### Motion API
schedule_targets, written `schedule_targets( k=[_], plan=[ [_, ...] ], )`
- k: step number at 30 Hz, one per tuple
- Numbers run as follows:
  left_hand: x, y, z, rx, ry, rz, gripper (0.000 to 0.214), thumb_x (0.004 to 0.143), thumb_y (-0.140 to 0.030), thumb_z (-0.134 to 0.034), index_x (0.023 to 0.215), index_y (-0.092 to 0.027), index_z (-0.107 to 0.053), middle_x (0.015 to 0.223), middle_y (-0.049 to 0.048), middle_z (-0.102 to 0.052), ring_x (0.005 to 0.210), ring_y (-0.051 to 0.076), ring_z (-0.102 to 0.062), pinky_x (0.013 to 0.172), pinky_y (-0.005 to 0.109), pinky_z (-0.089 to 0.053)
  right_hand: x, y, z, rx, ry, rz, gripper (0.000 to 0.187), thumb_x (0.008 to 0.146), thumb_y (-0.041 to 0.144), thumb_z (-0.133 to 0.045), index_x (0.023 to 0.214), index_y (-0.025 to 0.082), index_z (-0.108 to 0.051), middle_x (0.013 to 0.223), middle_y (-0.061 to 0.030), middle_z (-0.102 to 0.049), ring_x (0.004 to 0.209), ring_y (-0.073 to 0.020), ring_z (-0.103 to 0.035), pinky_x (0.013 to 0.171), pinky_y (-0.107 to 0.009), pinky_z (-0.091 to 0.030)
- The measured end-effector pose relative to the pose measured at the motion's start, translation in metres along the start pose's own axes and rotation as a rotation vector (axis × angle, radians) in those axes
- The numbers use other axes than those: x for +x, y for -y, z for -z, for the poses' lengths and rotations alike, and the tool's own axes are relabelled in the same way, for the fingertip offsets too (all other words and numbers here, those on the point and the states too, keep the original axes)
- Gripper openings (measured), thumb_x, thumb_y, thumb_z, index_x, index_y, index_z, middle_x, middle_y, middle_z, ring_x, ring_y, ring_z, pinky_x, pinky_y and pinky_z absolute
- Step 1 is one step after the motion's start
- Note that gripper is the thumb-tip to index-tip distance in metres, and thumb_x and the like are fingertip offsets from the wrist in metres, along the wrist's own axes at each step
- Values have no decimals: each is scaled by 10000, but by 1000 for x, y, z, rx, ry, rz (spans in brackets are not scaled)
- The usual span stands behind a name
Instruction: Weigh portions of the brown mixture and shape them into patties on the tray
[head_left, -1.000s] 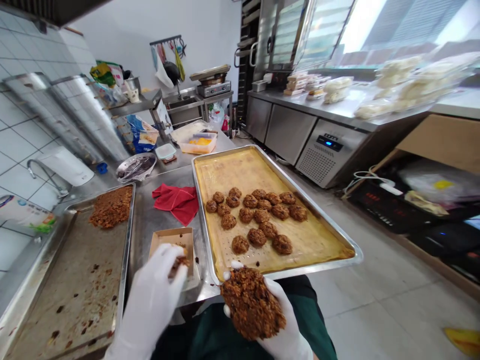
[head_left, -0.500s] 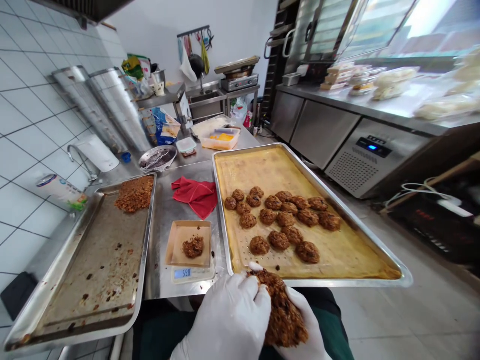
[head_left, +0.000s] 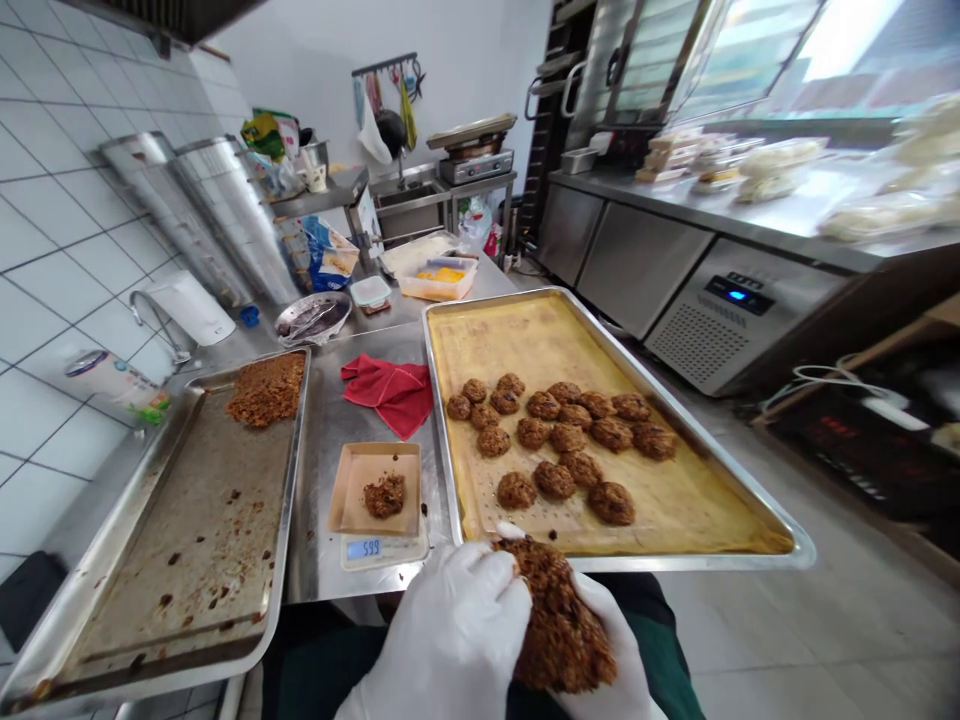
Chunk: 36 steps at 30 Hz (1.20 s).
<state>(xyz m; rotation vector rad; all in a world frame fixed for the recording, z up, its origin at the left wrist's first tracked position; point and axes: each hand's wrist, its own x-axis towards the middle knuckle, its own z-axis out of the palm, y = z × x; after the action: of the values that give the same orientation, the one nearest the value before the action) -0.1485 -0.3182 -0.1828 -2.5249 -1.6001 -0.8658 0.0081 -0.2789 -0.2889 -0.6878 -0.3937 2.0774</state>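
A large lump of brown, oat-like dough [head_left: 559,620] is held low in front of me, just off the near edge of the baking tray. My gloved left hand [head_left: 457,620] curls its fingers over the lump's upper left side. From below and the right, my gloved right hand [head_left: 611,630] cups the same lump; part of its fingers is hidden behind the dough. To the left, a small clump of dough [head_left: 385,495] sits in a square paper box [head_left: 346,500] on a digital scale [head_left: 405,548]. Several rounded dough pieces [head_left: 555,480] lie on the lined baking tray [head_left: 510,335].
At left, a metal tray [head_left: 217,450] carries a slab of the brown mixture [head_left: 266,388] at its far end, with scattered crumbs. A red cloth [head_left: 390,390] lies between the trays. Farther back are a plastic-covered bowl [head_left: 313,318] and a plastic tub [head_left: 439,278].
My left fingers have shifted slightly at the edge of the dough lump. The view has moved a little, and the scale's last digit has changed.
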Motion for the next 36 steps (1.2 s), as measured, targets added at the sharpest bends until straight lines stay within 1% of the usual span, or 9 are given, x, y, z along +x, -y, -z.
schedule_targets(
  k=[3,7,10,14,18,22,27,31,36],
  plan=[
    [-6,10,12,-82,6,30,294,873,-41,-459,1008,-224,-646,1037,22,-750,971,212,-698,861,350,-596,-3,4,-2,63,13,-59,398,795,477,-640,1128,286,-742,1057,-46,-794,1161,-306,-663,1118,-506,-421],
    [-12,26,18,-97,16,260,286,911,-102,-507,1107,-256,-648,1059,26,-746,955,194,-716,819,314,-594,-7,10,-9,215,146,-164,351,789,472,-646,1053,269,-756,1027,-51,-796,1154,-307,-668,1107,-550,-411],
    [-11,30,17,-138,118,323,256,926,-160,-539,1115,-270,-672,1109,47,-728,1011,208,-707,874,323,-585,-8,11,-10,219,173,-136,318,787,460,-656,1011,258,-756,984,-51,-799,1127,-308,-679,1099,-561,-415],
    [-11,28,13,-287,253,379,274,888,-175,-611,1125,-293,-684,1181,37,-712,1092,220,-680,956,329,-550,-6,10,-8,150,143,-104,460,764,516,-676,1167,295,-692,1036,-62,-788,1163,-325,-652,1104,-587,-403],
    [-13,23,5,-451,236,469,256,876,-117,-584,1033,-290,-689,1032,-8,-722,968,163,-677,871,261,-518,-5,8,-3,105,142,-108,460,768,573,-658,1170,351,-680,1075,-56,-778,1158,-330,-648,1104,-585,-403],
    [-11,16,-4,-427,212,518,140,826,-120,-604,816,-252,-649,783,-40,-643,733,127,-601,702,241,-445,-6,3,3,101,136,-107,433,761,550,-663,1112,300,-709,1070,-70,-776,1151,-342,-649,1081,-585,-416],
    [-12,20,-5,-393,182,599,117,814,-137,-584,763,-237,-617,736,-48,-624,682,117,-578,644,233,-407,-11,-2,5,152,163,-140,442,744,591,-661,1079,309,-721,1089,-68,-770,1092,-336,-667,902,-532,-533],
    [-20,47,8,-345,91,706,98,848,-207,-591,853,-263,-671,813,-54,-688,766,135,-645,712,233,-455,-10,2,-1,296,218,-178,531,766,612,-605,1166,283,-719,1113,-63,-766,1015,-292,-697,748,-410,-574],
    [-37,110,14,-215,24,801,133,881,-358,-619,976,-285,-676,923,-45,-737,858,167,-695,795,266,-503,-7,8,-4,347,231,-150,506,828,539,-559,1202,234,-713,1158,-91,-763,1045,-291,-693,795,-431,-572]
  ],
)
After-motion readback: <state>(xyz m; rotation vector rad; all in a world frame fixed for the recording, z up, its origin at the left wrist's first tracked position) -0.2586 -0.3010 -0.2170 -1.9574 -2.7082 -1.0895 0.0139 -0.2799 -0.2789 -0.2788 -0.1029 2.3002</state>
